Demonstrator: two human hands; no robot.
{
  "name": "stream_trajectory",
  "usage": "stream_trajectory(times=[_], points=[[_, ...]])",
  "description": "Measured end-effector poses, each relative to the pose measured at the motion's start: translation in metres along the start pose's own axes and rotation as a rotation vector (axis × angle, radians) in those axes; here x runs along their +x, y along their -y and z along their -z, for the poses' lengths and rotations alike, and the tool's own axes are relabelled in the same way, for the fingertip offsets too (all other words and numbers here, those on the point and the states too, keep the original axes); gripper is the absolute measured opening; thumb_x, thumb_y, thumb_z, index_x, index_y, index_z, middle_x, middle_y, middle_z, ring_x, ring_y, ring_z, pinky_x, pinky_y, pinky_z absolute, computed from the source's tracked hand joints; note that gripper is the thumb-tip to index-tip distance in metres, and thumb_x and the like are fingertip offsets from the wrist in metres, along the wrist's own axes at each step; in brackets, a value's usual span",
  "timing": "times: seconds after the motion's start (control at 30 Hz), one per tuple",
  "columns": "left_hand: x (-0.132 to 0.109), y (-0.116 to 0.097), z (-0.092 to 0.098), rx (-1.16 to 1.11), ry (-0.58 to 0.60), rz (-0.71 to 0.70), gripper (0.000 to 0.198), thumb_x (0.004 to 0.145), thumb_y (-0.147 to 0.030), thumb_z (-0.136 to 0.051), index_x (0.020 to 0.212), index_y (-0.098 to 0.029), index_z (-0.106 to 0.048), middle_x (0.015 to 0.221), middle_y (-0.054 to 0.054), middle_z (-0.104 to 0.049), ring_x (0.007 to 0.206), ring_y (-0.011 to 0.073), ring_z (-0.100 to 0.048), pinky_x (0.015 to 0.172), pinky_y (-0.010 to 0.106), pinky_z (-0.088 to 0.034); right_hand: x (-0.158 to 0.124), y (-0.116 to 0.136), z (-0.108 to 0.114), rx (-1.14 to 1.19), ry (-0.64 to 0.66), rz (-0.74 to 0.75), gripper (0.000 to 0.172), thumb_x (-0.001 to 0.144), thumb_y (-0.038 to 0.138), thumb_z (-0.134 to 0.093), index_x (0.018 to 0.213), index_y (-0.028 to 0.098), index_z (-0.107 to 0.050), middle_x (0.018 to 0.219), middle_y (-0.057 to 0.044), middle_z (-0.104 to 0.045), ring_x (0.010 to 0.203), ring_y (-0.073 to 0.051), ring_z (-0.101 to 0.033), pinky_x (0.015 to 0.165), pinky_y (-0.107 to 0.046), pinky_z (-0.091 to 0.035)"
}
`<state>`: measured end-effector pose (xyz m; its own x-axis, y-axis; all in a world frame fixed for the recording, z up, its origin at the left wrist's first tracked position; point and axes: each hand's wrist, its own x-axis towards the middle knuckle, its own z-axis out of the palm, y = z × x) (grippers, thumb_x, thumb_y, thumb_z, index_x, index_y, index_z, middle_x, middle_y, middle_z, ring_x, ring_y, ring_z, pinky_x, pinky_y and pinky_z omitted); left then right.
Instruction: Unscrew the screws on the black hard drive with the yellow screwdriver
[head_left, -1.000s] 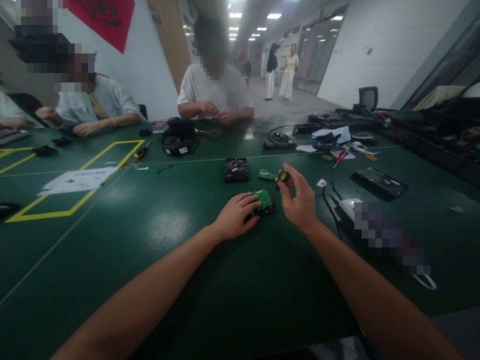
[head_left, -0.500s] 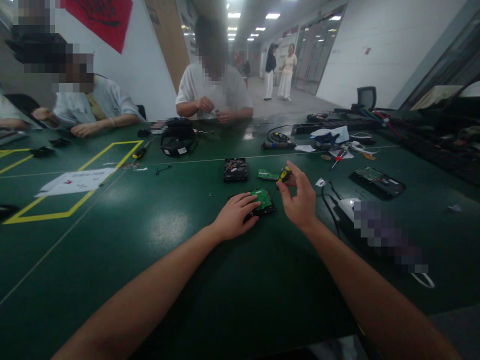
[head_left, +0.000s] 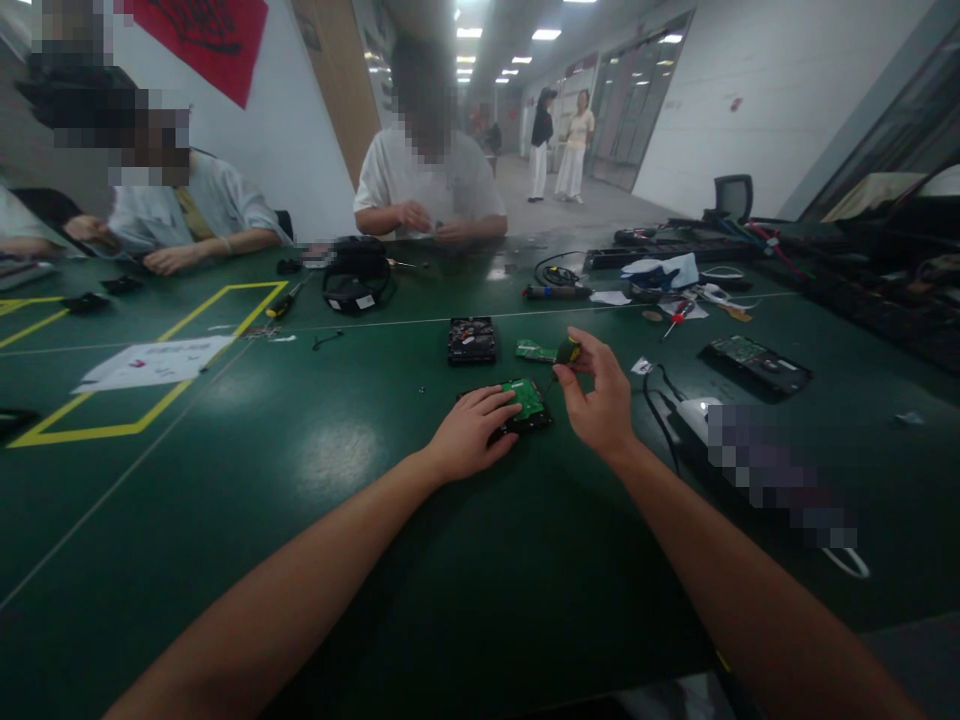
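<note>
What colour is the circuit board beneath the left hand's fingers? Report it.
The circuit board is green; the head view shows it best.

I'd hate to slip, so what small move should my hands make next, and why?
Probably seat the screwdriver firmly: your right hand holds it slanting down toward the hard drive, which your left hand partly covers, but whether the tip meets a screw is too small to tell.

The left hand [head_left: 471, 430] partly hides the black, green-boarded rectangular drive [head_left: 529, 398]; at its right, the dark-and-yellow screwdriver [head_left: 567, 351] has an indistinct tip.
</note>
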<state>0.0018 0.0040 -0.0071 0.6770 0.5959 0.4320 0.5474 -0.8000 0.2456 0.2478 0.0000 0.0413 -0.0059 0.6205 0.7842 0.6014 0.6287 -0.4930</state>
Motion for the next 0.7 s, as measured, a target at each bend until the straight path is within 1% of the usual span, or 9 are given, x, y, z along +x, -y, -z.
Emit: stream_trajectory(times=[0.17, 0.23, 0.3, 0.4, 0.47, 0.53, 0.7], points=[[-0.0002, 0.0003, -0.0011, -0.021, -0.012, 0.008, 0.047, 0.098, -0.035, -0.068, 0.144, -0.025, -0.063, 0.152, 0.012, -0.061, 0.148, 0.035, -0.05, 0.12, 0.062, -0.045, -0.0001, -0.0006, -0.0017, 0.08, 0.087, -0.022, 0.055, 0.103, 0.025, -0.056, 0.156, 0.035, -0.048, 0.141, -0.008, -0.068, 0.115, -0.027, -0.072, 0.102, -0.052, -0.063], [-0.0004, 0.001, -0.0018, -0.02, -0.016, 0.009, 0.047, 0.098, -0.035, -0.068, 0.144, -0.025, -0.063, 0.153, 0.012, -0.061, 0.147, 0.0351, -0.051, 0.12, 0.062, -0.045, 0.0003, 0.0, -0.0007, 0.05, 0.074, -0.01, 0.055, 0.103, 0.026, -0.057, 0.156, 0.035, -0.048, 0.143, -0.008, -0.066, 0.113, -0.027, -0.072, 0.101, -0.053, -0.063], [-0.0006, 0.0014, -0.002, -0.019, -0.017, 0.006, 0.047, 0.099, -0.035, -0.067, 0.145, -0.025, -0.063, 0.153, 0.012, -0.061, 0.147, 0.0352, -0.051, 0.12, 0.063, -0.045, 0.0013, -0.0006, 0.0011, 0.012, 0.046, 0.002, 0.055, 0.101, 0.028, -0.061, 0.154, 0.035, -0.05, 0.142, -0.009, -0.065, 0.11, -0.027, -0.071, 0.097, -0.053, -0.064], [-0.0008, 0.0012, -0.0011, -0.015, -0.014, 0.002, 0.048, 0.1, -0.036, -0.066, 0.146, -0.024, -0.062, 0.153, 0.012, -0.06, 0.148, 0.035, -0.05, 0.12, 0.063, -0.045, 0.003, -0.0027, 0.0036, -0.005, 0.017, -0.001, 0.054, 0.098, 0.031, -0.068, 0.15, 0.034, -0.054, 0.133, -0.01, -0.066, 0.106, -0.027, -0.07, 0.089, -0.05, -0.066], [-0.0008, 0.0005, -0.0003, -0.008, -0.008, 0.003, 0.048, 0.1, -0.037, -0.066, 0.146, -0.024, -0.061, 0.154, 0.012, -0.06, 0.149, 0.0347, -0.049, 0.12, 0.062, -0.045, 0.0037, -0.0035, 0.0041, 0.003, 0.008, -0.008, 0.052, 0.097, 0.032, -0.071, 0.147, 0.034, -0.056, 0.127, -0.009, -0.067, 0.101, -0.025, -0.07, 0.087, -0.048, -0.066], [-0.0007, -0.0001, 0.0002, -0.001, -0.002, 0.005, 0.048, 0.1, -0.037, -0.065, 0.146, -0.023, -0.061, 0.154, 0.012, -0.06, 0.149, 0.0343, -0.049, 0.121, 0.06, -0.044, 0.004, -0.0032, 0.0038, 0.013, 0.012, -0.008, 0.05, 0.098, 0.03, -0.07, 0.146, 0.034, -0.057, 0.125, -0.008, -0.068, 0.098, -0.024, -0.07, 0.088, -0.047, -0.066], [-0.0006, 0.0001, -0.0003, -0.002, 0.004, 0.013, 0.047, 0.1, -0.037, -0.066, 0.145, -0.023, -0.062, 0.154, 0.013, -0.06, 0.149, 0.0346, -0.049, 0.121, 0.061, -0.045, 0.0031, -0.0016, 0.0033, 0.041, 0.048, -0.018, 0.053, 0.101, 0.026, -0.062, 0.152, 0.035, -0.053, 0.134, -0.007, -0.069, 0.103, -0.024, -0.072, 0.096, -0.048, -0.064]])
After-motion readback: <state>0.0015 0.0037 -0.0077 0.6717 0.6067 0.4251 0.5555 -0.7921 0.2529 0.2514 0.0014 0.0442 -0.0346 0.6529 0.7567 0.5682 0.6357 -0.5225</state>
